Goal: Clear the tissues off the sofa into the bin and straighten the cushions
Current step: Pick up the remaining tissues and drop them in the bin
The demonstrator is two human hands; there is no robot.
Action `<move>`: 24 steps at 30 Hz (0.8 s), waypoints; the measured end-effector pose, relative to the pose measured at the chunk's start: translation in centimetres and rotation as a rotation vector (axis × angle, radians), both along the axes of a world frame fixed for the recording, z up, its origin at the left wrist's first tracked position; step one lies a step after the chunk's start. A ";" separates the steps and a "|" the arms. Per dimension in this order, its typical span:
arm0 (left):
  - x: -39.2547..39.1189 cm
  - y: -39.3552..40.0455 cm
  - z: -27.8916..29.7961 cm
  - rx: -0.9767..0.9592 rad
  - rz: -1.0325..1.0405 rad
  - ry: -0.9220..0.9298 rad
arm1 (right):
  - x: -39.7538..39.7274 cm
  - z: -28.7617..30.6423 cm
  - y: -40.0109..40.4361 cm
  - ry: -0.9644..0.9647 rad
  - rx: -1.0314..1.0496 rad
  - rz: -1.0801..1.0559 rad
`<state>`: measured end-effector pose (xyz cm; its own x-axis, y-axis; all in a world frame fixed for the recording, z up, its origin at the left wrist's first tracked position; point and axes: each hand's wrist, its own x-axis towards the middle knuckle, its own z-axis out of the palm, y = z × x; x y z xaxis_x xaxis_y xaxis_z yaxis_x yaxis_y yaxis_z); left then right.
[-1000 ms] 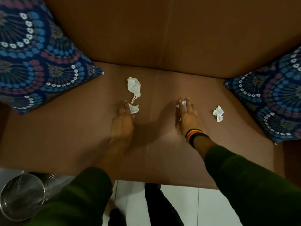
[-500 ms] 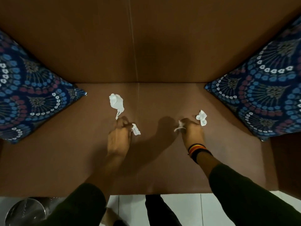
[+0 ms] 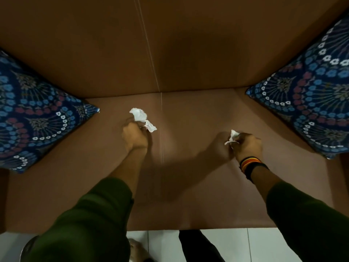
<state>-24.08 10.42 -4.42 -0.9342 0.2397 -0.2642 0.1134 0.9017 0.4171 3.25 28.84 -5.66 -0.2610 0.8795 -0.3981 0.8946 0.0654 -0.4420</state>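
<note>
Far out to the left of your left hand, a blue patterned cushion (image 3: pixel 35 118) lies tilted on the brown sofa seat (image 3: pixel 188 195), one corner pointing in toward the middle. Your left hand (image 3: pixel 135 138) is curled into a fist on the seat, pinching a small white tissue (image 3: pixel 150 126) that sticks out just past its fingertips on the right. A larger crumpled tissue (image 3: pixel 138 114) sits directly beyond that grip, touching or nearly touching the small piece; you cannot tell whether the fingers have hold of it too. Between your two hands the seat is in shadow, with a pale seam running away toward the backrest (image 3: pixel 170 44). Your right hand (image 3: pixel 247 146), with striped bands (image 3: pixel 250 164) on its wrist, is closed around crumpled white tissue (image 3: pixel 232 137), which pokes out of the left side of the fist. Well off to the right of that grip, a second blue patterned cushion (image 3: pixel 309 95) leans against the backrest. Both sleeves are dark green.
</note>
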 end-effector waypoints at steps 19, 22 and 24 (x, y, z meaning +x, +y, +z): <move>2.5 -36.0 6.6 0.271 0.258 -0.118 | -16.4 8.3 -33.8 0.180 -0.137 0.579; 2.6 -45.3 5.8 0.237 0.448 -0.108 | -18.8 7.5 -43.1 0.189 -0.188 0.659; 2.8 -50.9 4.9 0.199 0.545 -0.116 | -20.0 6.4 -48.9 0.183 -0.236 0.710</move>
